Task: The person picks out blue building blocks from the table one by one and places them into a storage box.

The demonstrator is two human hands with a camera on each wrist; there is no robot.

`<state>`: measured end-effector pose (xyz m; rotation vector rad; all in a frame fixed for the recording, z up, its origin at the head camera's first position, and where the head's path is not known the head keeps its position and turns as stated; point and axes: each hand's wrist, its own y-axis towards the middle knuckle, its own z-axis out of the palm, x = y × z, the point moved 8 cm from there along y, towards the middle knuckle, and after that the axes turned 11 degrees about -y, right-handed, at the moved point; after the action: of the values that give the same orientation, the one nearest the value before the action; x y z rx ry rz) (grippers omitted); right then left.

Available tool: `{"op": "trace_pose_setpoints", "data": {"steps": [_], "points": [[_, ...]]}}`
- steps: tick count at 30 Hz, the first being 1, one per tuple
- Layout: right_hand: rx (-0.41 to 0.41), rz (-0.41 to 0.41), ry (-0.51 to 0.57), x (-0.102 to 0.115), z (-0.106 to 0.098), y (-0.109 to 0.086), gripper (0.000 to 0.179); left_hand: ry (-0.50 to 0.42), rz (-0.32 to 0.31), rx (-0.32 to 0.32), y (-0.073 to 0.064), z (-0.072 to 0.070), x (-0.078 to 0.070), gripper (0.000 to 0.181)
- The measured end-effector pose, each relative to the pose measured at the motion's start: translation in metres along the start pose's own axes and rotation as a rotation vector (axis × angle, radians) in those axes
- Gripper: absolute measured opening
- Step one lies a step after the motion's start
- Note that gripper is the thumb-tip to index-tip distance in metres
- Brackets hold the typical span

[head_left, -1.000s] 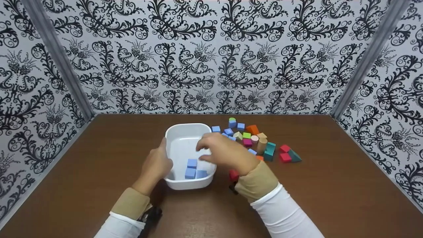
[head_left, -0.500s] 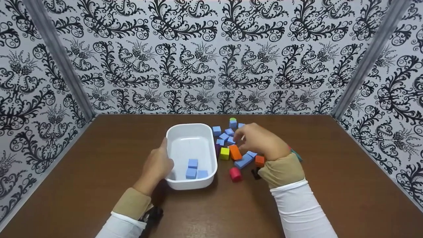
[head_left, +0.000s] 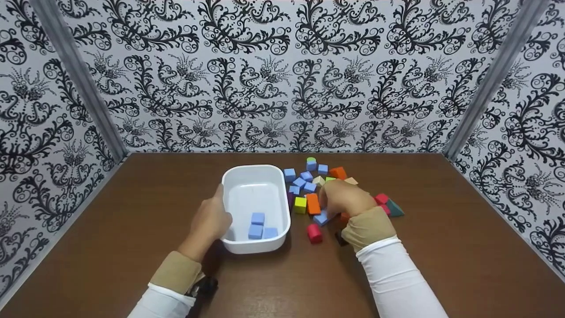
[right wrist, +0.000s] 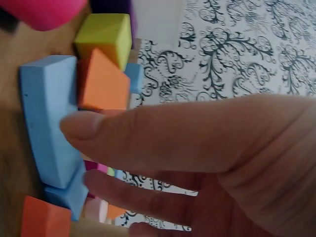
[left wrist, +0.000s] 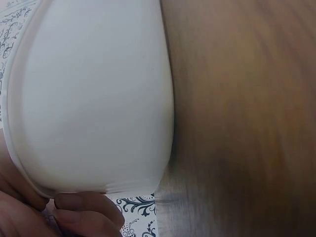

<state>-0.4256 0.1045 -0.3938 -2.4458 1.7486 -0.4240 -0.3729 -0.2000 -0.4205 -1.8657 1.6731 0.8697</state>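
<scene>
In the head view my left hand (head_left: 211, 218) grips the left wall of a white plastic container (head_left: 254, 247), thumb along the rim. Three blue blocks (head_left: 255, 231) lie inside near its front end. My right hand (head_left: 346, 196) reaches down into the pile of wooden blocks right of the container. From the right wrist, its thumb overlaps a long blue block (right wrist: 47, 118), and the other fingers stand apart from the thumb. A smaller blue block (right wrist: 69, 197) lies right by a fingertip. Beside the thumb are an orange block (right wrist: 104, 81) and a yellow block (right wrist: 104, 37).
Several small blue blocks (head_left: 299, 183) lie along the container's right side. A red cylinder (head_left: 314, 233) sits in front of the pile. Farther right are red blocks (head_left: 382, 199) and a teal triangular block (head_left: 394, 208). Patterned panels (head_left: 282, 88) enclose the brown table (head_left: 145, 212).
My right hand has moved right from over the container to the block pile, then lower and nearer to me. The left hand still holds the container, which has barely moved.
</scene>
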Motion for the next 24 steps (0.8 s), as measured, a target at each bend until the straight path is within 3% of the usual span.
{"op": "trace_pose_setpoints", "data": {"steps": [10, 15, 24], "points": [[0.014, -0.034, -0.02, 0.008, 0.01, 0.002, 0.032, -0.009, -0.027, 0.005, 0.001, 0.0, 0.002, 0.083], [0.003, -0.057, -0.084, 0.009, 0.013, 0.005, 0.033, -0.008, -0.033, 0.006, 0.001, 0.0, 0.003, 0.083], [0.008, -0.035, -0.098, 0.008, 0.015, 0.007, 0.029, -0.01, -0.028, 0.005, 0.001, 0.001, 0.002, 0.083]]}}
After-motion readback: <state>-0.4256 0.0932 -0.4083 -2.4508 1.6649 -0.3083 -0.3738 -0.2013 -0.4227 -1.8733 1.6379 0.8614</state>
